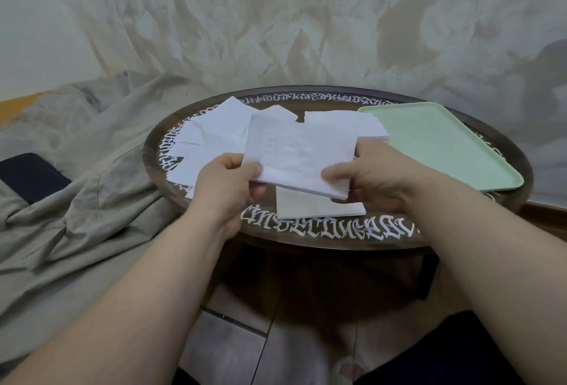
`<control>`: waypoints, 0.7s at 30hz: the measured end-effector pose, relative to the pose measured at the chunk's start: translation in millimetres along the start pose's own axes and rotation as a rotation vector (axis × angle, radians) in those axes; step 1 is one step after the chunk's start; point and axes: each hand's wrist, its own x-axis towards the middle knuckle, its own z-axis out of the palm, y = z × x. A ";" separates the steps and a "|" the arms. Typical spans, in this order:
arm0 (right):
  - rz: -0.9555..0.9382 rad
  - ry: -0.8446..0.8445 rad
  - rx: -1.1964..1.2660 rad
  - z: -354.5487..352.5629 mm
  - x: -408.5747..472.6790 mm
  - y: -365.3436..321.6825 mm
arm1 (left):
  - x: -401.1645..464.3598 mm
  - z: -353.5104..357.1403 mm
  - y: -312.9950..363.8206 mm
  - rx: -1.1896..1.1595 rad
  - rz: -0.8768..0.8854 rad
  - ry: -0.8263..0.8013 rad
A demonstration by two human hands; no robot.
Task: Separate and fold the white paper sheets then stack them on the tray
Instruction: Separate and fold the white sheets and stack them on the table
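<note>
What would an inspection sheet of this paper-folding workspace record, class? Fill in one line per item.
Surface: round dark table with white lettering round its rim.
Job's things: white sheet held up; loose sheets spread behind; folded sheet on table; green tray bare.
Clutter: nothing seen.
Hands: left hand and right hand pinch the sheet's near edge.
Cables: nothing seen.
Surroundings: beige cloth, dark phone, curtain.
</note>
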 end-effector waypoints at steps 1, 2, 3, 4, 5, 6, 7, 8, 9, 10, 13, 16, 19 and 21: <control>0.005 0.037 -0.056 -2.5 0.6 0.2 | 0.2 2.4 -1.4 0.013 -0.008 -0.005; 0.012 0.071 -0.075 -5.1 1.2 -1.0 | 0.1 4.1 -3.0 0.033 -0.009 -0.013; 0.013 0.097 -0.077 -8.2 1.3 -3.1 | -0.2 5.9 -4.8 0.061 -0.003 -0.024; 0.007 0.122 -0.085 -11.6 1.4 -5.3 | -0.7 6.9 -6.8 0.098 0.009 -0.034; -0.001 0.147 -0.111 -16.2 2.5 -5.9 | -1.1 8.1 -8.8 0.146 0.025 -0.041; -0.006 0.166 -0.141 -20.2 3.7 -4.5 | -1.1 8.7 -11.6 0.201 0.041 -0.043; -0.006 0.183 -0.158 -22.9 4.7 -1.8 | -0.5 9.5 -14.5 0.255 0.053 -0.044; -0.002 0.200 -0.160 -24.2 5.7 2.3 | 0.3 10.4 -17.5 0.300 0.058 -0.047; 0.001 0.218 -0.149 -25.0 7.0 8.0 | 1.5 11.5 -20.6 0.333 0.058 -0.052; 0.003 0.236 -0.130 -25.5 9.2 15.0 | 2.6 12.5 -23.3 0.362 0.056 -0.056; 0.018 0.271 -0.135 -26.7 13.7 34.2 | 6.9 14.6 -32.0 0.447 0.051 -0.049; 0.030 0.265 -0.172 -30.9 14.4 43.9 | 9.2 14.3 -39.3 0.525 0.052 -0.055; 0.031 0.261 -0.211 -34.8 14.1 47.2 | 9.3 15.8 -42.0 0.635 0.065 -0.065; 0.020 0.265 -0.238 -37.1 15.5 49.8 | 9.6 17.5 -41.6 0.714 0.094 -0.062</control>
